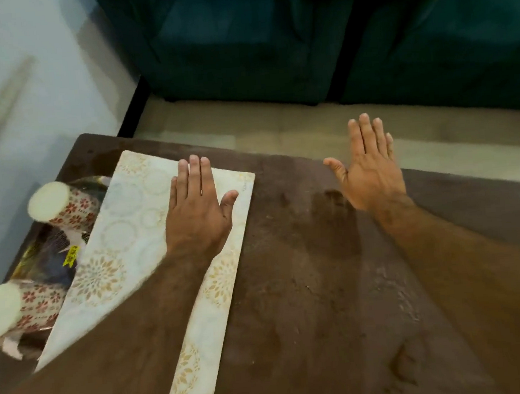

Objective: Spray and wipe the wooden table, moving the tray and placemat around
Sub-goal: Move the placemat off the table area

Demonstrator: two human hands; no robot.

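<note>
Placemat looks thin, light and floppy; I'd slide it under a flat palm, not pinch it. White with gold floral rings, at 9 o'clock on the wooden table, overlapping the tray of cups. Left hand flat on it, holding nothing; right hand spread, empty, at 2 o'clock.

A single head-worn wide-angle view looks steeply down and forward from close above the table, taking in both forearms, with a sofa beyond its far edge.
</note>
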